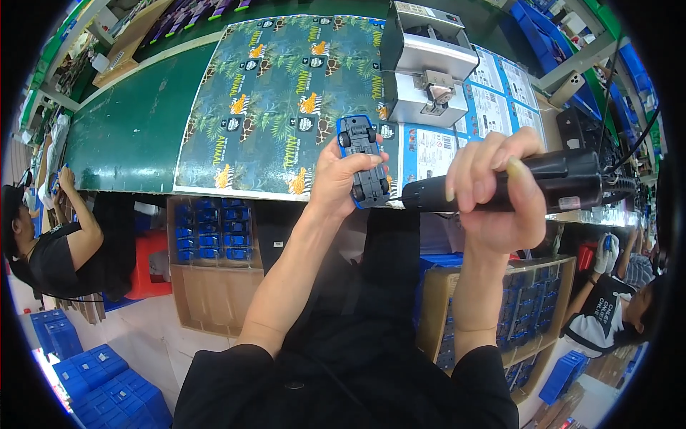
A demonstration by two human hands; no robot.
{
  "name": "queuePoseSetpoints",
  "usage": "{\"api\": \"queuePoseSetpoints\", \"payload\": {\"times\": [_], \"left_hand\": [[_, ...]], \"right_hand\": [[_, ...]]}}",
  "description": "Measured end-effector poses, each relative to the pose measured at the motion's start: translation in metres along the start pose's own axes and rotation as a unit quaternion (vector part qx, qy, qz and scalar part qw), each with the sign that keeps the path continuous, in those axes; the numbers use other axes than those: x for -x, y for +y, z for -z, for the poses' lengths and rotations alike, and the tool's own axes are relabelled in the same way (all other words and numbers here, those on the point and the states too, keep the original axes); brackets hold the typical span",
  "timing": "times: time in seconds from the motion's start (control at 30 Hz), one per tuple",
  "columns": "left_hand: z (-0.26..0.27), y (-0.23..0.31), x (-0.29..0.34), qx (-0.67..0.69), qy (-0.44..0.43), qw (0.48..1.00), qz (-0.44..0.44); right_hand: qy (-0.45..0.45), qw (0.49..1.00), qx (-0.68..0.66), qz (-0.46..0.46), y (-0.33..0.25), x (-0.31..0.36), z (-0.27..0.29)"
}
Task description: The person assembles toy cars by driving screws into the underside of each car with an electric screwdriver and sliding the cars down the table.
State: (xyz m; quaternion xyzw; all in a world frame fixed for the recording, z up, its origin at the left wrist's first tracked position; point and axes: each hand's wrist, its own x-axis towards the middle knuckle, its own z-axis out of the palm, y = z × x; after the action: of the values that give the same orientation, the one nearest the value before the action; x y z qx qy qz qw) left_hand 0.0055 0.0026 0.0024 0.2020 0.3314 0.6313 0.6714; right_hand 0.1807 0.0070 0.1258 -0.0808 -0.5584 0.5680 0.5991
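My left hand [333, 177] grips a blue toy car [356, 141] turned over, its black underside and wheels facing up. The thumb lies across the chassis, with the fingers along the far side. My right hand [509, 204] is wrapped round a black electric screwdriver [568, 180], held almost level. Its narrow tip points left, close by the car's lower end; I cannot tell whether they touch. Both hands are over the front edge of the workbench, in front of a silver metal screw feeder [427, 93].
Printed sheets with animal pictures [279, 107] cover the green bench [136, 129]. Below are cardboard boxes of blue toy cars at left [213, 297] and right [432, 314]. A red stool [151, 264] stands left. Co-workers sit on both sides [53, 247] and a cord runs at right.
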Motion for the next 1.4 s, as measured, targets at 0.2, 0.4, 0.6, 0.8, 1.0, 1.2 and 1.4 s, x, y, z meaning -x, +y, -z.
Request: {"api": "queuePoseSetpoints", "payload": {"times": [0.2, 0.4, 0.6, 0.8, 1.0, 1.2, 1.4], "left_hand": [[-0.005, 0.001, 0.001, 0.005, -0.002, 1.000, 0.013], [-0.001, 0.001, -0.005, 0.036, -0.001, 0.999, 0.019], [-0.004, -0.001, -0.008, 0.086, -0.003, 0.994, 0.063], [0.002, -0.001, -0.008, 0.120, -0.026, 0.989, 0.078], [0.007, -0.001, -0.010, 0.145, -0.027, 0.985, 0.090], [0.007, -0.001, -0.011, 0.143, -0.031, 0.985, 0.092], [0.003, 0.002, -0.009, 0.139, -0.026, 0.985, 0.100]], "right_hand": [[0.037, 0.999, 0.007, -0.018, 0.012, 0.008, -0.008], [0.023, 0.998, 0.054, -0.029, 0.022, 0.011, -0.015], [-0.028, 0.996, 0.079, -0.040, 0.028, 0.014, -0.018], [-0.037, 0.996, 0.065, -0.041, 0.026, 0.016, -0.018], [-0.020, 0.999, 0.040, -0.020, 0.029, 0.020, -0.015], [-0.021, 0.999, 0.038, -0.018, 0.027, 0.022, -0.015], [0.043, 0.995, -0.022, -0.087, 0.022, 0.018, -0.019]]}}
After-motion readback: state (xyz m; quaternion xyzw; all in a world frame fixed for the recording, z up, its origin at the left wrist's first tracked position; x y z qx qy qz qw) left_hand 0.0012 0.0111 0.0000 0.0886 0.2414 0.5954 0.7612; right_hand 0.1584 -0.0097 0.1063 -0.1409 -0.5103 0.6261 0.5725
